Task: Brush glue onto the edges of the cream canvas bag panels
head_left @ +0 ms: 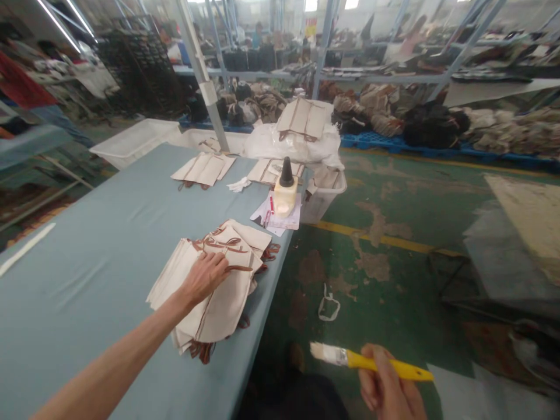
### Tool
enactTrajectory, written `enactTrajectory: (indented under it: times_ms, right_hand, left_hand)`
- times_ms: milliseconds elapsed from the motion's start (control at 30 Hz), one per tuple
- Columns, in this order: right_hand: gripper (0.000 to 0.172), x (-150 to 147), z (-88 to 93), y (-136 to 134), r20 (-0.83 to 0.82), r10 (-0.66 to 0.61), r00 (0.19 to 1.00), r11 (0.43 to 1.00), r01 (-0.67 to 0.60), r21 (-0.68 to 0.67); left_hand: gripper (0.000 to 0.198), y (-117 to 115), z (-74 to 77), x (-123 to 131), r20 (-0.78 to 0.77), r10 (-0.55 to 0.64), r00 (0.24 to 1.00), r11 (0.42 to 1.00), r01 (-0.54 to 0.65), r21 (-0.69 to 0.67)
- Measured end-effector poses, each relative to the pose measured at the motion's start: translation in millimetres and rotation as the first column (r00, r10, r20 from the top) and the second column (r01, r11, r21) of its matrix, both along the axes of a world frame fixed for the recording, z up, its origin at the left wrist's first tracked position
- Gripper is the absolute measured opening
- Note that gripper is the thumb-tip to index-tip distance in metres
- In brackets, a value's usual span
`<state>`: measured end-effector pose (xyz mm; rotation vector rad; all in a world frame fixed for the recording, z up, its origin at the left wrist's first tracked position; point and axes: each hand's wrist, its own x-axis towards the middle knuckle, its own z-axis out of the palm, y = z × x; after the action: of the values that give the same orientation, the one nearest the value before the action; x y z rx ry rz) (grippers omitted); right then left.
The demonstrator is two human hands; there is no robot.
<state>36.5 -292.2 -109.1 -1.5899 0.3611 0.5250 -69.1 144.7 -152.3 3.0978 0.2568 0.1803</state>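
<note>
My left hand (207,274) is over a stack of cream fabric pieces (223,312) with brown trim and straps. Its fingers are bent and closed at a brown strap (240,269) on the top piece; the fingertips are partly hidden. Off the table's right side, my right hand (387,382) grips a paintbrush by its yellow handle (409,370). The brush's pale bristles (317,350) point left and touch nothing. Beyond the stack, a cream plastic bottle with a black cone nozzle (286,189) stands upright on papers (292,220) near the table edge.
The blue-covered table (126,245) also carries more cream pieces (205,168) and a white scrap (238,185). A white bin (324,201) stands against its right side. Another table (520,233) is at the right. A white loop (329,306) lies on the green floor. A person in red (21,81) stands far left.
</note>
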Motion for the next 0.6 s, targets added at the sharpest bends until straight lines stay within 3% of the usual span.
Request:
enactTrajectory:
  times_ms: [233,433,500,533,600]
  right_hand:
    - [0.059,1.1,11.7,27.5,0.042,0.113,0.993,0.992,-0.115,0.044]
    - [0.052,-8.3,20.2,61.9,0.156,0.238,0.959,0.966,-0.251,0.069]
    - [0.053,-12.5,22.4,77.7,0.182,0.280,0.943,0.949,-0.300,0.097]
    - [0.054,-15.8,24.2,86.5,0.183,0.306,0.934,0.935,-0.331,0.126]
    - [0.054,-26.2,29.7,104.3,0.179,0.351,0.919,0.904,-0.382,0.191]
  left_hand:
    - [0.025,-38.9,35.5,-96.6,0.177,0.161,0.971,0.986,-0.152,-0.063]
    - [0.026,-84.4,94.7,-168.5,0.149,0.357,0.922,0.923,-0.323,-0.212]
    - [0.020,-98.7,110.6,-189.3,0.105,0.475,0.874,0.839,-0.414,-0.352]
    - [0.014,-105.0,115.7,-199.4,0.066,0.552,0.831,0.759,-0.469,-0.451]
    - [0.016,-115.9,119.7,-219.8,-0.053,0.688,0.724,0.529,-0.550,-0.646]
